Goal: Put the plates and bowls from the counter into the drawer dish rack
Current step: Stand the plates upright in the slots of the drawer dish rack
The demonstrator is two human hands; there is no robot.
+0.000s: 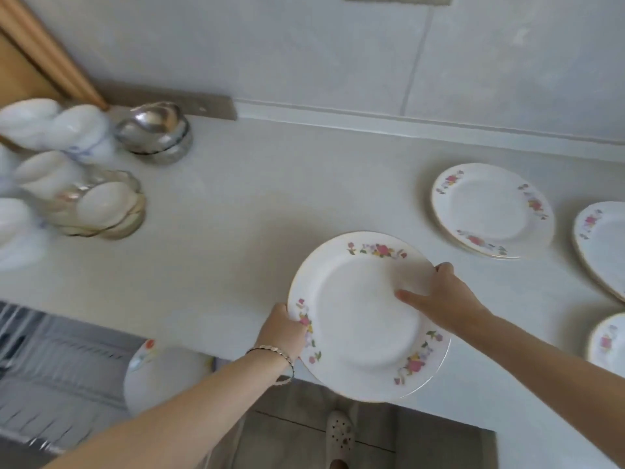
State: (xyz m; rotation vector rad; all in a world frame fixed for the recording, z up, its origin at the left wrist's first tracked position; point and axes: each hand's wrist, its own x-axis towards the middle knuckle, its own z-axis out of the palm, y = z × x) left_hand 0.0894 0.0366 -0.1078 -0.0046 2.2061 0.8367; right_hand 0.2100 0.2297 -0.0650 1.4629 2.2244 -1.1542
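Head view. A floral-rimmed plate (367, 316) is held by both hands above the front edge of the worktop (236, 204), partly overhanging the floor gap. The left hand (285, 330) clasps the plate's left rim, fingers hidden beneath. The right hand (439, 296) closes on the right rim, thumb on the upper face. A second rim line shows at the plate's lower right, so this may be two plates together; the blur prevents certainty.

The drawer dish rack (50, 360) stands open below the worktop's front left, with one plate in the rack (159, 374) already standing there. More plates remain towards the worktop's right edge: a stack of plates (492, 209) near the back, and others cut off by the frame. Upturned bowls (84, 198) and steel bowls (154, 132) sit at the left end, blurred.

Judged step: carrying the plate to the rack. To do it well, keep both rims gripped, tip the plate upright only above the rack, and seat it in a free slot beside the standing plate without striking it.
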